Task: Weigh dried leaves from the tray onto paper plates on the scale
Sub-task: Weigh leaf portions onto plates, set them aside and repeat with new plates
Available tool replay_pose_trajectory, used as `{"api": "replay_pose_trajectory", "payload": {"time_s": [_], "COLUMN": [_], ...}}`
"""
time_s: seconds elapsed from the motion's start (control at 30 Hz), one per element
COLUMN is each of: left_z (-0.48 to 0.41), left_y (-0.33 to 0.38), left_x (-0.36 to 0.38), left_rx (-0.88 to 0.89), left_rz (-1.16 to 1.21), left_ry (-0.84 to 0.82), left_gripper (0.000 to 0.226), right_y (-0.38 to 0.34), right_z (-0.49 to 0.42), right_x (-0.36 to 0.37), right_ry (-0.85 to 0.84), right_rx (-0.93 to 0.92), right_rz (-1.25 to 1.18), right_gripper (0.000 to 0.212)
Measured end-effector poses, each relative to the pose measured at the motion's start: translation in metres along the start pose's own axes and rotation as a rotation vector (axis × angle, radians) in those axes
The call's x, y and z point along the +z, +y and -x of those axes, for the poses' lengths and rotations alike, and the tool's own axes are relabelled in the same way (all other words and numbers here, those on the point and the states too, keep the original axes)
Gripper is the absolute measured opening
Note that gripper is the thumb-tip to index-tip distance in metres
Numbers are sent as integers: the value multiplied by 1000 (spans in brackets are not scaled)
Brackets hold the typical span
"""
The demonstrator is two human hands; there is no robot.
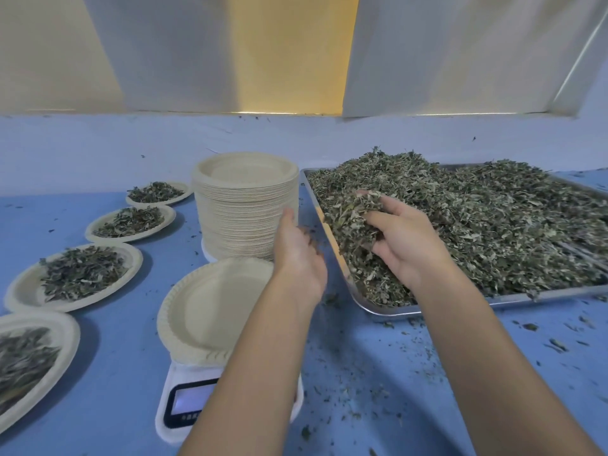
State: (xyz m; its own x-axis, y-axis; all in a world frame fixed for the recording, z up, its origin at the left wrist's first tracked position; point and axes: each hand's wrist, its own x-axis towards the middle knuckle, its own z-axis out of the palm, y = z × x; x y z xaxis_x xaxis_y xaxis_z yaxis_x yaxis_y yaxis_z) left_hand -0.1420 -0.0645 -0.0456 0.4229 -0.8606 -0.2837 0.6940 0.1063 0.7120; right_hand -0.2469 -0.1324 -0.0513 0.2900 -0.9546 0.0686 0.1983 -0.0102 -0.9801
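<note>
Right hand (404,245) is cupped, fingers and thumb curled round a loose clump of dried grey-green leaves (352,222). Left hand (297,255) is just left of that clump, palm turned toward it, fingers nearly straight and blurred. I see nothing gripped in it, only a few flecks at the palm.

Nearer to me than both hands, under the left forearm, I record a white digital kitchen scale (184,403); its display is unreadable. On it sits an empty round beige paper plate (204,311), just left of the left hand.

Beneath and to the right of the right hand lies a shallow rectangular steel tray (388,311), heaped with the same leaves. The clump is over its near left corner. Leaf crumbs (378,373) litter the blue tabletop (125,357) near the right forearm.

Beyond the left hand rises a tall stack of beige paper plates (245,205). Well to the left, four filled paper plates (82,274) curve away in a row, each carrying a leaf portion.
</note>
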Motion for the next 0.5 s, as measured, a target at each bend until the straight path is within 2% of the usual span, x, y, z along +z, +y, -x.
{"api": "replay_pose_trajectory", "payload": {"time_s": [0.1,0.2,0.43,0.5], "left_z": [5,13,16,15], "left_y": [26,53,87,89], "left_x": [-20,-41,-89,-97], "left_rx": [57,135,250,284], "left_rz": [47,71,-65,-80], "left_ry": [-43,-8,140,181], "left_gripper": [60,66,58,57], "right_y": [-9,-17,-6,-2], "right_z": [7,14,35,40], "right_x": [19,41,86,95], "right_ry": [-140,-254,-523,-555], "right_rx": [26,62,43,-63], "right_rz": [-178,-259,154,446], "right_gripper": [27,27,33,36]}}
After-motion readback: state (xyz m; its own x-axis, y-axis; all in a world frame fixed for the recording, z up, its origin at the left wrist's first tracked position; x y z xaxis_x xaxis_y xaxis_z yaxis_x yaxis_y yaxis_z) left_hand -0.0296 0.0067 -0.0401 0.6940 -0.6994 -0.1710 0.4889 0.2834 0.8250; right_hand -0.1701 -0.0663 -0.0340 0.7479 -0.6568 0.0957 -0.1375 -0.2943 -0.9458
